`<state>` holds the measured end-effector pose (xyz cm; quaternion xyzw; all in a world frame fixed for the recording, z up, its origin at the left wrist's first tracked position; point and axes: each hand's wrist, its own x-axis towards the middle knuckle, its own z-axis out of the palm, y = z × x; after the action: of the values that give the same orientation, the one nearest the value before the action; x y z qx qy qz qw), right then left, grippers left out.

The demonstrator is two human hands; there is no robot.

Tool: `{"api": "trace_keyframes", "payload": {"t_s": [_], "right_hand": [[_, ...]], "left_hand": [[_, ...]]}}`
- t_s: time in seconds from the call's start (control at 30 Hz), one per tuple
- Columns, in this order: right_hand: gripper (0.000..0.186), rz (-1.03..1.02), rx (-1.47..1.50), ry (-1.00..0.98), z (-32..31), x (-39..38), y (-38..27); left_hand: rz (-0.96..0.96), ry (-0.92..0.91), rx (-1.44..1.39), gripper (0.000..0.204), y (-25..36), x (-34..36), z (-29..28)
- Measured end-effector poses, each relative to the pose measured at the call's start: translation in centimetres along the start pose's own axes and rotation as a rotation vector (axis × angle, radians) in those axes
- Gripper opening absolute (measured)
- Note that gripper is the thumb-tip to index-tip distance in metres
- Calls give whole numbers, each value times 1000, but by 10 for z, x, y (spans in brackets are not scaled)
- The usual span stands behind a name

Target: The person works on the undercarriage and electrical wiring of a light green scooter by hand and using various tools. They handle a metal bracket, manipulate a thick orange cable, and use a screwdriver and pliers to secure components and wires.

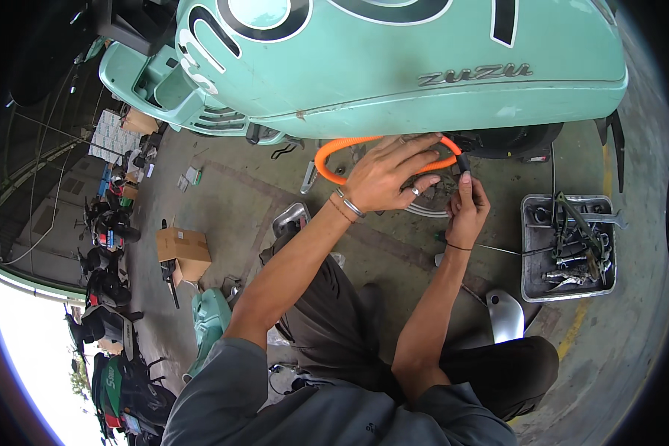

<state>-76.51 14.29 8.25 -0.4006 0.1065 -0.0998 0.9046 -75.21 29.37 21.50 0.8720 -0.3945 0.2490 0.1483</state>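
An orange corrugated tube (327,158) loops out from under the mint-green scooter body (349,82). My left hand (390,175) is closed over the tube, its fingers lying across the upper run and its thumb pointing right. Part of the tube is hidden behind that hand. At the tube's right end is a black sleeve or taped section (463,162). My right hand (468,212) pinches it from below between thumb and fingertips. Just above it, the dark underside and a black wheel (520,141) show beneath the scooter's lower edge.
To the right, a metal tray (529,279) holds wrenches and other tools. A shiny metal plate (504,316) lies near my right knee. On the left are a cardboard box (183,253), a mint-green panel (210,323) and several parked motorbikes (111,282).
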Motion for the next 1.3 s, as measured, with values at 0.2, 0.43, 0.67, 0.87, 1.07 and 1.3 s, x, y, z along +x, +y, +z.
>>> {"api": "trace_keyframes", "payload": {"t_s": [0.2, 0.43, 0.67, 0.87, 1.07, 1.3], "right_hand": [[26, 12, -52, 84, 21, -10, 18], [27, -9, 214, -185, 58, -13, -2], [32, -18, 442, -603, 56, 47, -15], [36, 231, 862, -748, 90, 82, -2], [41, 981, 1845, -399, 123, 139, 45], [41, 524, 1048, -552, 157, 156, 7]], "left_hand": [[-403, -188, -103, 28, -11, -37, -10], [-666, 137, 78, 17, 10, -70, -88], [-194, 432, 420, 19, -9, 48, -224], [-344, 283, 292, 31, -35, 165, -299], [-589, 85, -18, 43, -87, 217, -348], [-708, -300, -185, 56, -141, 257, -313]]}}
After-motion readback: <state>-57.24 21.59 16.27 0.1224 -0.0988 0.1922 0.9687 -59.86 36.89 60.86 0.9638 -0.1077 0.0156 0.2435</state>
